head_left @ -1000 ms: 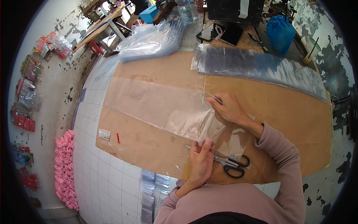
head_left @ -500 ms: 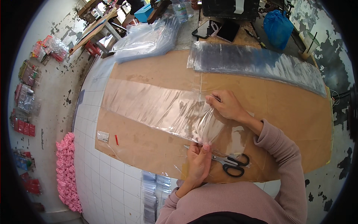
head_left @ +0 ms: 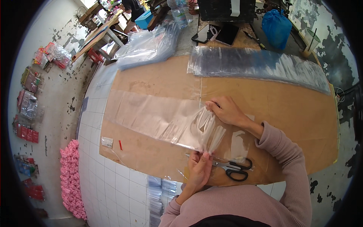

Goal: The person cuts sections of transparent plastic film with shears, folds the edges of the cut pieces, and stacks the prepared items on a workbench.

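A long clear plastic sleeve (head_left: 155,115) lies across the brown-covered table, its right end gathered into folds between my hands. My right hand (head_left: 227,109) pinches the far corner of that end, fingers curled. At the near corner, my left hand (head_left: 199,166) grips the edge between thumb and fingers. Black-handled scissors (head_left: 236,168) lie just right of my left hand, their blades partly hidden behind it. Under and beside the gathered end, a small clear plastic piece (head_left: 239,145) rests on the table.
A stack of long clear sleeves (head_left: 261,66) lies at the back right, a pile of plastic bags (head_left: 147,45) at the back left. Behind are phones (head_left: 228,34), a blue bag (head_left: 276,29) and a cup (head_left: 311,43). A red stick (head_left: 120,145) and small packet (head_left: 107,142) lie left.
The sleeve's right end is more bunched and creased between my hands. My right hand has shifted slightly left and nearer. The whole view has tilted a little.
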`<state>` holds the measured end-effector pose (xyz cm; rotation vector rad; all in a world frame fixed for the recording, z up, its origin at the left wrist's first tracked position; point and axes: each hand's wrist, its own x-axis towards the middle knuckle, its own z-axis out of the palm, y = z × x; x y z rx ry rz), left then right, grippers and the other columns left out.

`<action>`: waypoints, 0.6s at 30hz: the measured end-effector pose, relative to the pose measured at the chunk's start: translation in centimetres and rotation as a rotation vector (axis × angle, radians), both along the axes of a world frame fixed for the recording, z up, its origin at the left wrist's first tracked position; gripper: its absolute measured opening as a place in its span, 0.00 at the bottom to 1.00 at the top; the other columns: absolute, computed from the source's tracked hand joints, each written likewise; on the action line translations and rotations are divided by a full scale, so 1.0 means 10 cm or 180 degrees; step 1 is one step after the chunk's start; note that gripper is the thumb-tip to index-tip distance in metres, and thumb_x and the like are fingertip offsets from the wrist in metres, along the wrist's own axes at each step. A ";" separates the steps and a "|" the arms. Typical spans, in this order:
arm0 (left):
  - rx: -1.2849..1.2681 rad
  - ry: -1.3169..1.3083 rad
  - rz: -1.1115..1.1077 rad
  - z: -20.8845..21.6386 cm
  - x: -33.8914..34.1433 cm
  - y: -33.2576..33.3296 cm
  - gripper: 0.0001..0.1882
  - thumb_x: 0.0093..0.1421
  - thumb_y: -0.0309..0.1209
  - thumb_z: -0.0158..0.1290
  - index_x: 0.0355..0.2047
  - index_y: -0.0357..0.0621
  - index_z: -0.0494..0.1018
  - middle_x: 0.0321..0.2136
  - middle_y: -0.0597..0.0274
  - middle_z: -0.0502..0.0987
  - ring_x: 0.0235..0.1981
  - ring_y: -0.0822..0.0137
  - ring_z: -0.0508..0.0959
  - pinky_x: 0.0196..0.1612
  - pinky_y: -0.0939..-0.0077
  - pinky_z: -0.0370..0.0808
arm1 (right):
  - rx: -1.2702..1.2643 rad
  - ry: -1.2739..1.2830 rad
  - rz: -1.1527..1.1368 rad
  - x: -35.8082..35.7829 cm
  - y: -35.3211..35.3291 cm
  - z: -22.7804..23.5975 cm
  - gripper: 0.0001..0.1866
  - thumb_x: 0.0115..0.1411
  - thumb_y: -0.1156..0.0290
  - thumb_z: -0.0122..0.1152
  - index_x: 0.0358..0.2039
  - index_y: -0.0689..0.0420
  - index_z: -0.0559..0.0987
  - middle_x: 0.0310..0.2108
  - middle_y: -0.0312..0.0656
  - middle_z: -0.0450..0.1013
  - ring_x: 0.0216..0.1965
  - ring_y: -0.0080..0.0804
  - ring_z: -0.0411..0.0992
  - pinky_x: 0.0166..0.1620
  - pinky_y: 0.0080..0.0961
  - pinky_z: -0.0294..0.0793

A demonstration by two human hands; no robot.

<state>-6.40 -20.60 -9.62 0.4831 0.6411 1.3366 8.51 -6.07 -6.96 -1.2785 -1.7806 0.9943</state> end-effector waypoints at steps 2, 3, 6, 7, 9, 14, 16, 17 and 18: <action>-0.0036 -0.0203 0.0026 -0.04 -0.03 0.01 0.19 0.58 0.31 0.50 0.48 0.40 0.61 0.48 0.59 0.68 0.48 0.65 0.69 0.54 0.65 0.62 | 0.0193 0.0019 -0.0007 0.00 -0.02 -0.01 0.17 0.57 0.65 0.48 0.19 0.68 0.71 0.13 0.53 0.63 0.15 0.40 0.61 0.25 0.34 0.61; -0.0076 -0.0416 0.0031 -0.06 -0.04 0.02 0.18 0.59 0.32 0.49 0.47 0.41 0.62 0.47 0.60 0.68 0.47 0.65 0.69 0.53 0.66 0.63 | 0.0244 -0.0043 -0.0041 0.01 -0.01 0.01 0.17 0.57 0.65 0.48 0.19 0.67 0.71 0.12 0.48 0.63 0.15 0.33 0.59 0.24 0.31 0.61; -0.0089 -0.0344 0.0157 0.03 0.03 0.06 0.16 0.60 0.29 0.47 0.48 0.40 0.62 0.44 0.62 0.69 0.47 0.68 0.69 0.55 0.69 0.63 | 0.0125 -0.0068 -0.0107 -0.01 0.01 -0.02 0.18 0.58 0.64 0.48 0.19 0.67 0.71 0.12 0.47 0.61 0.15 0.31 0.59 0.24 0.31 0.61; -0.0101 -0.0349 0.0158 0.01 0.02 0.06 0.16 0.60 0.29 0.47 0.48 0.40 0.62 0.44 0.62 0.69 0.47 0.68 0.69 0.55 0.69 0.63 | -0.0015 -0.0024 -0.0140 -0.01 0.01 -0.02 0.18 0.57 0.64 0.48 0.19 0.67 0.71 0.12 0.50 0.61 0.14 0.35 0.60 0.24 0.33 0.61; -0.0082 -0.0540 0.0069 -0.06 0.01 0.06 0.16 0.60 0.30 0.47 0.48 0.41 0.63 0.46 0.61 0.69 0.49 0.68 0.68 0.55 0.69 0.63 | -0.0069 0.0016 -0.0145 -0.01 0.00 -0.01 0.19 0.57 0.64 0.49 0.18 0.67 0.71 0.11 0.49 0.61 0.14 0.34 0.60 0.24 0.32 0.61; 0.0017 -0.0760 -0.0276 -0.10 0.01 0.05 0.17 0.59 0.31 0.48 0.49 0.43 0.64 0.48 0.62 0.68 0.51 0.66 0.66 0.57 0.66 0.60 | -0.0269 -0.0037 -0.0169 -0.03 0.07 0.04 0.19 0.57 0.65 0.50 0.16 0.67 0.71 0.11 0.47 0.63 0.14 0.30 0.61 0.25 0.30 0.63; 0.0013 -0.0911 -0.0400 -0.08 0.01 0.04 0.17 0.59 0.31 0.47 0.49 0.43 0.64 0.49 0.63 0.67 0.52 0.66 0.66 0.58 0.65 0.59 | -0.0619 -0.0002 -0.0173 -0.05 0.08 0.04 0.18 0.56 0.65 0.51 0.16 0.67 0.72 0.11 0.46 0.65 0.15 0.29 0.62 0.25 0.29 0.64; -0.0025 -0.1139 -0.0518 -0.02 0.02 0.03 0.17 0.60 0.31 0.47 0.50 0.44 0.64 0.51 0.62 0.65 0.53 0.66 0.64 0.58 0.64 0.59 | -0.0623 0.0003 -0.0174 -0.05 0.08 0.04 0.18 0.56 0.65 0.51 0.16 0.67 0.72 0.11 0.46 0.65 0.15 0.29 0.62 0.25 0.29 0.64; -0.0062 -0.1365 -0.0631 0.01 0.02 0.03 0.18 0.60 0.31 0.47 0.50 0.45 0.63 0.53 0.62 0.63 0.55 0.65 0.62 0.58 0.63 0.58 | -0.0650 -0.0007 -0.0127 -0.06 0.07 0.05 0.18 0.57 0.65 0.51 0.16 0.67 0.73 0.11 0.45 0.66 0.15 0.29 0.62 0.24 0.29 0.64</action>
